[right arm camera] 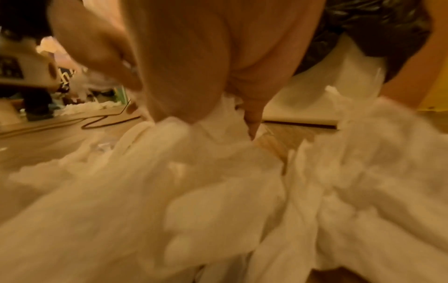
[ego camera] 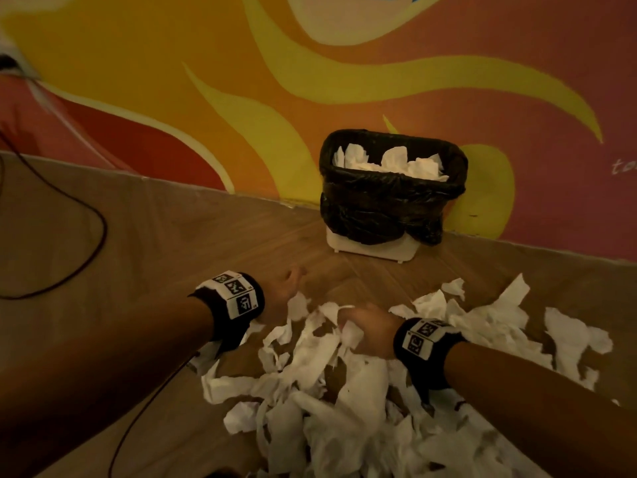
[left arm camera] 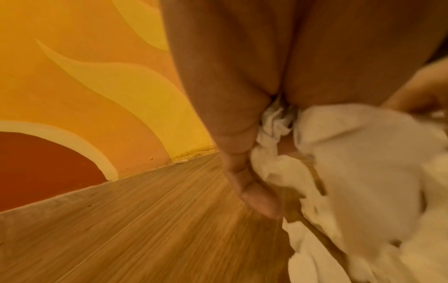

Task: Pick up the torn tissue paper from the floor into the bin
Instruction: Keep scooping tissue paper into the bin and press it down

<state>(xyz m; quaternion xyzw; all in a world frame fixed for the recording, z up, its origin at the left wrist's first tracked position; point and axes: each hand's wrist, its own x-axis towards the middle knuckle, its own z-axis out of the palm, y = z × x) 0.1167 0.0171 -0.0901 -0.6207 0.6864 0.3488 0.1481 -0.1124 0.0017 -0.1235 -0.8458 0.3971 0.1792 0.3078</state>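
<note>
A heap of torn white tissue paper (ego camera: 344, 391) lies spread over the wooden floor in front of me. A white bin (ego camera: 393, 188) lined with a black bag stands by the painted wall, with tissue pieces inside. My left hand (ego camera: 286, 288) is at the heap's far left edge; in the left wrist view my left hand (left arm camera: 254, 134) grips a bunch of tissue (left arm camera: 274, 122) in its curled fingers. My right hand (ego camera: 365, 326) is low in the heap's middle, and the right wrist view shows the right hand (right arm camera: 218, 107) gripping a wad of tissue (right arm camera: 218, 122).
A dark cable (ego camera: 86, 250) loops over the floor at the left, and another runs under my left forearm. The orange and yellow painted wall (ego camera: 241, 98) stands just behind the bin. Bare wooden floor (ego camera: 206, 236) lies between my hands and the bin.
</note>
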